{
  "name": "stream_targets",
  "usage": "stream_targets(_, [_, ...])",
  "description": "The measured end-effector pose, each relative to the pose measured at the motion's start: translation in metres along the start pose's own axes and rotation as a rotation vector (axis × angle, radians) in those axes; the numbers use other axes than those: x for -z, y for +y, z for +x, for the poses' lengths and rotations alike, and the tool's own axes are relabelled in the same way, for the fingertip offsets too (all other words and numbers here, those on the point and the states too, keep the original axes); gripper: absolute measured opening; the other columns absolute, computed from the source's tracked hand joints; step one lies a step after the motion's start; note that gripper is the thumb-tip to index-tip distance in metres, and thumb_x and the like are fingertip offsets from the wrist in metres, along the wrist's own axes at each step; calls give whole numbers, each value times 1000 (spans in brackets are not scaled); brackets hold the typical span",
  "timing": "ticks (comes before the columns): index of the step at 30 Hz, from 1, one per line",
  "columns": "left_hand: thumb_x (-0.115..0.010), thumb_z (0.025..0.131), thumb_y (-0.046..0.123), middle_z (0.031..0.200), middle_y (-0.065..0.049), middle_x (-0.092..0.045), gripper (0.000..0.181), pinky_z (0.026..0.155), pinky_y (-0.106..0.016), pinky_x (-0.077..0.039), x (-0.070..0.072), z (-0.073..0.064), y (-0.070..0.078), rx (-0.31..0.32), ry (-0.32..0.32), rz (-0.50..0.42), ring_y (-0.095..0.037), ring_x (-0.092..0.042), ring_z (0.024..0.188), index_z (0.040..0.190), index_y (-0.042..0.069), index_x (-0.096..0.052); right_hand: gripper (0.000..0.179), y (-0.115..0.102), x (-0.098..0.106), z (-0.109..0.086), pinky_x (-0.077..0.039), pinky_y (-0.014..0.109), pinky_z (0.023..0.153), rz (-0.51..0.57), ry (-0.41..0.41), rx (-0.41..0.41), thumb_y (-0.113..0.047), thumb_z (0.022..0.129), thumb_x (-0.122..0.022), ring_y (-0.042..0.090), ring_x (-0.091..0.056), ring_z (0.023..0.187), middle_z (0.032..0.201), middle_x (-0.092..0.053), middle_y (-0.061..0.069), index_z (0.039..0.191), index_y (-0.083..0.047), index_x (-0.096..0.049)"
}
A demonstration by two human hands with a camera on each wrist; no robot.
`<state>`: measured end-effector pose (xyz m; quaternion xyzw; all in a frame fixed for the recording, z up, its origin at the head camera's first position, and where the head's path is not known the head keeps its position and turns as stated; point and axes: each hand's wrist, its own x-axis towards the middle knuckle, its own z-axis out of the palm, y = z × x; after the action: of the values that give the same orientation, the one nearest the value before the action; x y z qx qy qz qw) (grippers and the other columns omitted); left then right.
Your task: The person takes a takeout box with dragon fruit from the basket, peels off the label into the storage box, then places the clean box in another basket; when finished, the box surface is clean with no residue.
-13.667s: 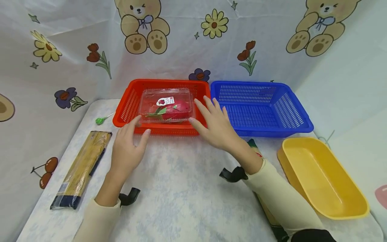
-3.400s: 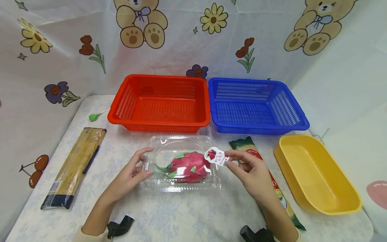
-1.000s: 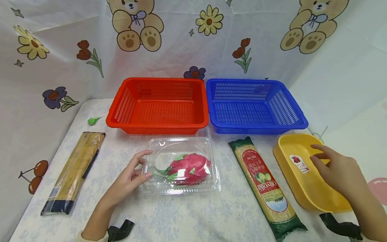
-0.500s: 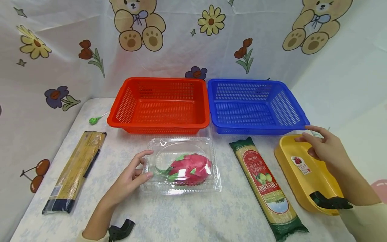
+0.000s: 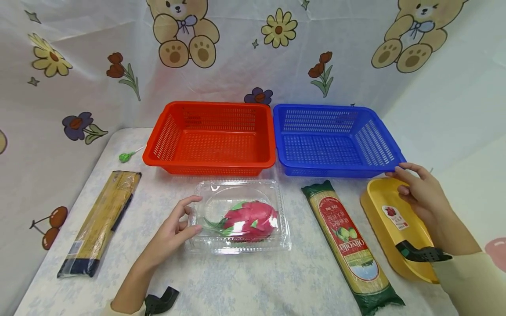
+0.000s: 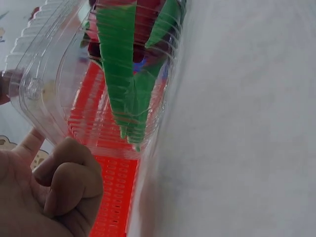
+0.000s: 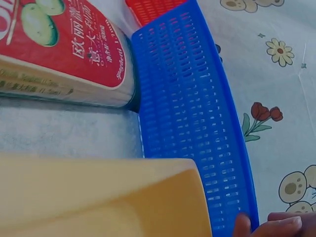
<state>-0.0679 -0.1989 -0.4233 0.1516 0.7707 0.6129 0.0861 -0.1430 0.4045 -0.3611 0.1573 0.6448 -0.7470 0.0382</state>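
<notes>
Fingers of our left hand (image 5: 171, 232) bend against the left edge of the clear clamshell box (image 5: 221, 193), thumb and forefinger holding it and the others curled, probably to steady something so light. We have the box flat on the surface (image 5: 237, 285) at the centre of the frame, its dragon fruit (image 5: 253, 219) showing through the plastic. At right, our right hand (image 5: 423, 193) pinches the near right corner of the blue basket (image 5: 340, 170), whose rim seems the handiest part to grip; that wrist is above the yellow tub (image 5: 373, 219). In the tub lies a label (image 5: 395, 218) picturing the same fruit, where the walls should keep it from straying. The red basket (image 5: 209, 166) sits just left of the blue one, the pair side by side in the upper middle, likely so both are within our reach. Olivoila spaghetti (image 5: 348, 245) slants at lower right, left of the tub.
</notes>
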Motion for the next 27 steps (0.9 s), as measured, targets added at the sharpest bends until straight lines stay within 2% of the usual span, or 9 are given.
stream_targets(6, [-69, 95, 4, 101, -16, -37, 60, 51, -27, -42, -7, 1, 2, -16, 34, -15, -18, -52, 55, 147, 17, -41, 48, 5, -6, 7, -42, 19, 55, 50, 74, 9, -30, 92, -75, 11, -47, 58, 98, -73, -6, 128, -26, -43])
stream_targets(10, [-72, 92, 2, 91, -16, -40, 58, 45, -25, -35, -12, 2, 3, -78, 74, 3, -6, -40, 52, 142, 15, -46, 50, 8, -9, 9, -42, 20, 55, 96, 117, 5, -29, 91, -76, 12, -46, 59, 98, -71, -5, 128, -29, -43])
stream_targets(15, [-69, 90, -7, 85, -14, -40, 56, 42, -27, -34, -18, 4, 6, -152, 155, -40, -8, -36, 50, 140, 10, -50, 53, 9, -12, 11, -42, 20, 56, 106, 118, 11, -29, 90, -77, 12, -46, 62, 100, -70, -5, 130, -30, -42])
stream_targets(22, [-64, 86, -16, 83, -17, -35, 54, 39, -29, -30, -27, 6, 15, -185, 254, -127, -8, -35, 49, 135, 6, -56, 55, 9, -13, 12, -42, 19, 56, 108, 125, 3, -29, 89, -78, 11, -46, 61, 101, -69, -6, 131, -32, -42])
stream_targets(27, [-62, 85, -17, 84, -17, -36, 52, 37, -27, -33, -31, 6, 22, -219, 292, -143, -7, -36, 48, 132, 4, -58, 59, 11, -14, 11, -41, 17, 56, 97, 135, 10, -31, 87, -79, 11, -46, 60, 104, -67, -7, 133, -33, -42])
